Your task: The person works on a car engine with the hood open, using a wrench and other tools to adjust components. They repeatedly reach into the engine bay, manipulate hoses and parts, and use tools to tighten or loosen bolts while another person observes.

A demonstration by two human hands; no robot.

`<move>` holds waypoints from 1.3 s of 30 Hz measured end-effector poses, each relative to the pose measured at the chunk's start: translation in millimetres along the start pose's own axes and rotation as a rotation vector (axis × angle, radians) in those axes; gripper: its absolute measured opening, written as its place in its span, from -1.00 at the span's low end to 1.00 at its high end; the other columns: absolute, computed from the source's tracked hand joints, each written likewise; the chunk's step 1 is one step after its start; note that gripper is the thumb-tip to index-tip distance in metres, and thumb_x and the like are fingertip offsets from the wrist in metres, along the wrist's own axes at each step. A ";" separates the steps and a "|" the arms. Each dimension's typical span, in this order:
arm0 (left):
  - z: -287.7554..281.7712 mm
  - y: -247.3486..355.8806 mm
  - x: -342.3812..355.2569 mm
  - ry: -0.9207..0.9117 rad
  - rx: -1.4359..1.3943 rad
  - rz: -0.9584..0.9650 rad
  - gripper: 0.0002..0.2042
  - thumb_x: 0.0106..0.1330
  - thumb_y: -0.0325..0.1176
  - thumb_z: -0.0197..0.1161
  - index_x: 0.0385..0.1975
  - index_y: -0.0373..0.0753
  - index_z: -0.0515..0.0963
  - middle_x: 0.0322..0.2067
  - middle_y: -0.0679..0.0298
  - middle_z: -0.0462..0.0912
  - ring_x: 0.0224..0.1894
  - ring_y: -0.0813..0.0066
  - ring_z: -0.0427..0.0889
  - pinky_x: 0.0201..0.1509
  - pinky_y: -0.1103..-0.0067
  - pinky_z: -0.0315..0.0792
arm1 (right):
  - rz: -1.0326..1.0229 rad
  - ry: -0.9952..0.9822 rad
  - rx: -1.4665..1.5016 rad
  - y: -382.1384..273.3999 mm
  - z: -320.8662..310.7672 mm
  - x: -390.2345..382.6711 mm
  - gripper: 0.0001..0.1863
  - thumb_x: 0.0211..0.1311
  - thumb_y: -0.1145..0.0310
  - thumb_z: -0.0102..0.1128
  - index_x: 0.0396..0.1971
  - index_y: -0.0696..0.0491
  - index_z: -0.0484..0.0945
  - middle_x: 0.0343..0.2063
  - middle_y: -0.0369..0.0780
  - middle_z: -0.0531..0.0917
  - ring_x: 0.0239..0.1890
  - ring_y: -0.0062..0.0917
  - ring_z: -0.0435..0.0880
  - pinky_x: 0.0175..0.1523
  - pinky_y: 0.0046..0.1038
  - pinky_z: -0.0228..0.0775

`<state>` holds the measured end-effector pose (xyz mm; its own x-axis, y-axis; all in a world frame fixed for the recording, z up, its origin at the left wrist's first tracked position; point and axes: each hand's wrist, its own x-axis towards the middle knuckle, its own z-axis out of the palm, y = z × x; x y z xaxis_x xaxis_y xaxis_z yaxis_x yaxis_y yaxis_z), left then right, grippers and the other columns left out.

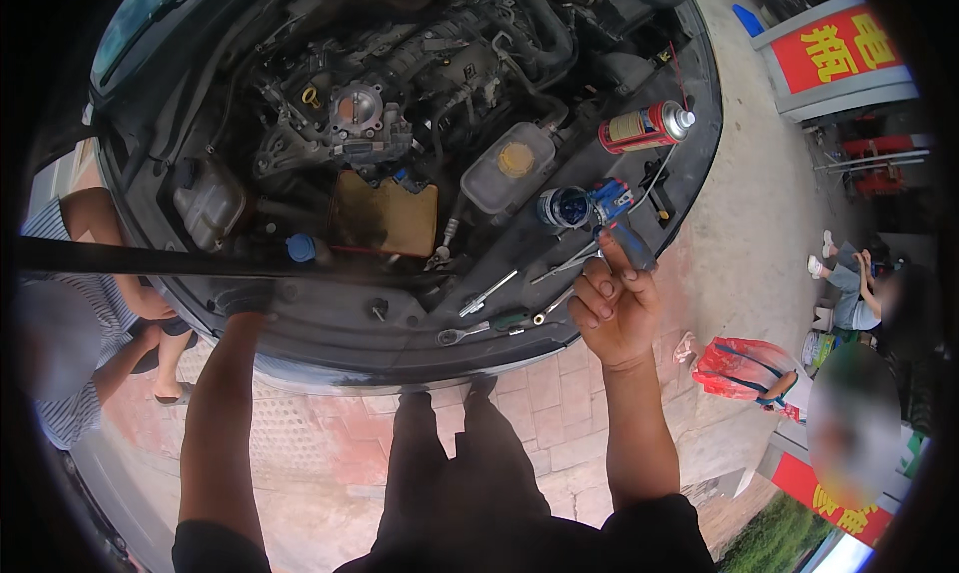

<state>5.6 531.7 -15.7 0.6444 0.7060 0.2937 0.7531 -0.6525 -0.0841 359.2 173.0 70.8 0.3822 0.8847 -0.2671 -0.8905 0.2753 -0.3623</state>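
Brick paving below open engine bay. Handheld driver, blue and black, at bay's right side, next to dark-blue round container. Right hand palm up, index finger extended at driver's handle, other fingers curled; cannot tell whether gripping. Left hand lost in shadow below dark bar, finger state impossible to tell. Bar crosses bay's left part and person in striped top. Around: red spray can, ratchet, pale reservoir, yellowish flat panel.
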 end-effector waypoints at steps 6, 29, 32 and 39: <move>-37.3 25.2 16.1 -0.018 0.069 0.143 -0.82 0.17 -0.29 0.15 -0.32 -0.21 0.57 -0.31 0.02 0.61 -0.27 -0.08 0.60 -0.19 0.13 0.47 | 0.051 0.046 -0.587 72.8 10.0 48.4 -0.50 0.28 0.33 0.07 0.23 0.09 0.40 -0.20 -0.21 0.58 -0.23 -0.53 0.57 -0.17 -0.44 0.46; -4.8 9.2 7.0 -0.219 0.113 -0.155 -0.79 0.30 -0.22 0.11 -0.25 -0.17 0.60 -0.22 0.00 0.61 -0.15 -0.12 0.56 -0.09 0.12 0.42 | 0.420 0.017 0.272 187.4 -44.6 262.9 -0.29 0.40 -0.26 -0.15 0.34 -0.07 0.24 0.35 0.17 0.16 0.38 0.14 0.20 0.42 0.17 -0.01; -9.5 17.8 11.8 -0.205 0.076 -0.159 -0.77 0.29 -0.21 0.11 -0.23 -0.21 0.59 -0.20 -0.01 0.60 -0.14 -0.13 0.55 -0.09 0.13 0.42 | 0.399 -0.053 0.347 190.1 -49.2 271.9 -0.27 0.37 -0.26 -0.09 0.34 -0.05 0.27 0.35 0.17 0.18 0.37 0.20 0.18 0.43 0.20 -0.07; -6.5 10.7 8.8 -0.138 0.030 -0.087 -0.75 0.24 -0.28 0.10 -0.19 -0.25 0.59 -0.17 -0.03 0.60 -0.11 -0.14 0.55 -0.04 0.15 0.43 | 0.428 -0.055 0.399 193.2 -37.7 286.4 -0.21 0.35 -0.30 -0.09 0.38 -0.04 0.23 0.38 0.00 0.24 0.41 0.23 0.08 0.45 0.20 -0.17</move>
<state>18.5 529.2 -7.8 0.5867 0.7923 0.1676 0.8095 -0.5798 -0.0929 305.9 465.4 -109.4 -0.0357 0.9637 -0.2646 -0.9909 0.0003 0.1347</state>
